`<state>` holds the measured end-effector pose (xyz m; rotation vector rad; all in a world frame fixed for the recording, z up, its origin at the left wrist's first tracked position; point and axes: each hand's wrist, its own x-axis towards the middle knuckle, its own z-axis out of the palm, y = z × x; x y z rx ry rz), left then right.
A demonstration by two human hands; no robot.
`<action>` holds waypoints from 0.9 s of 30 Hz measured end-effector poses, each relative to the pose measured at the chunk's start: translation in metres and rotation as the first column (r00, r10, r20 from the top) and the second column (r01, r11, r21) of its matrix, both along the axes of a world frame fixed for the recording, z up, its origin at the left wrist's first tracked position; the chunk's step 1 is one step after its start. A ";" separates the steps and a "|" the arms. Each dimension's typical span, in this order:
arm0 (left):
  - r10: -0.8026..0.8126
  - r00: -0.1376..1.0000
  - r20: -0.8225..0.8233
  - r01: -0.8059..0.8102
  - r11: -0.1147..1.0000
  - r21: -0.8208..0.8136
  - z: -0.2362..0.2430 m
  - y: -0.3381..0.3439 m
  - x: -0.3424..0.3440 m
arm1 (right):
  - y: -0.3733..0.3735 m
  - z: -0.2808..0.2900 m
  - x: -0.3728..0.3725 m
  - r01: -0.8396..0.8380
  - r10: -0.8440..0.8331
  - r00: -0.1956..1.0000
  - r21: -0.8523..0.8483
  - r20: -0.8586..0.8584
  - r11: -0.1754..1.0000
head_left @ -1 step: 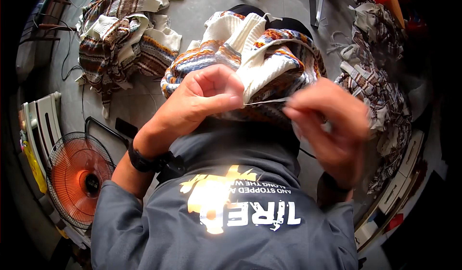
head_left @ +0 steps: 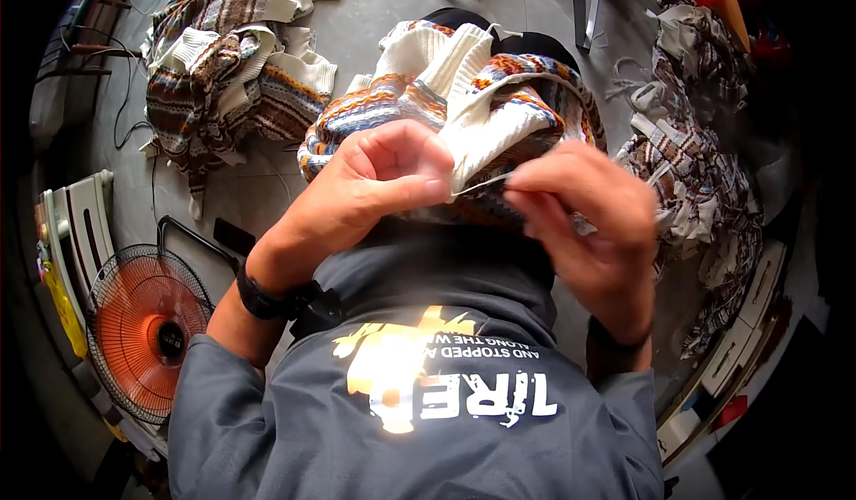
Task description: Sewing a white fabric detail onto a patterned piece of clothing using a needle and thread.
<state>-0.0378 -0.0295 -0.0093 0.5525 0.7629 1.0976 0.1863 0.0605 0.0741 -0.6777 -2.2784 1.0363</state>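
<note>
Across my lap lies a knitted sweater (head_left: 357,107) in cream with orange, blue and grey patterned bands. My left hand (head_left: 374,174) pinches the corner of its cream ribbed part (head_left: 481,134) between thumb and forefinger. From that corner a thin pale strand of yarn (head_left: 481,186) runs across to my right hand (head_left: 593,219). The right thumb and forefinger are closed on the strand's other end, a short way from the left fingertips. Whether a needle is in the right fingers is too small to tell.
A heap of similar sweaters (head_left: 241,81) lies on the grey floor at far left. Another knit pile (head_left: 687,161) is at the right. An orange-lit round fan or heater (head_left: 147,330) stands at lower left, near cables. Metal legs (head_left: 580,5) rise at the top.
My right hand has moved left, closer to my left hand, and the visible length of yarn between them is shorter. The left hand and the sweater have not visibly moved.
</note>
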 end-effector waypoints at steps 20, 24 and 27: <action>0.002 0.999 0.034 -0.001 1.000 -0.027 0.010 0.000 0.002 | -0.015 -0.018 -0.009 0.014 -0.012 0.998 -0.027 0.055 1.000; 0.013 0.999 0.042 -0.011 0.999 -0.038 0.009 -0.001 0.002 | -0.015 -0.018 -0.012 0.023 -0.021 0.998 -0.021 0.063 1.000; 0.006 0.999 0.041 -0.005 0.999 -0.040 0.009 -0.001 0.001 | -0.016 -0.018 -0.011 0.022 -0.022 0.997 -0.004 0.072 1.000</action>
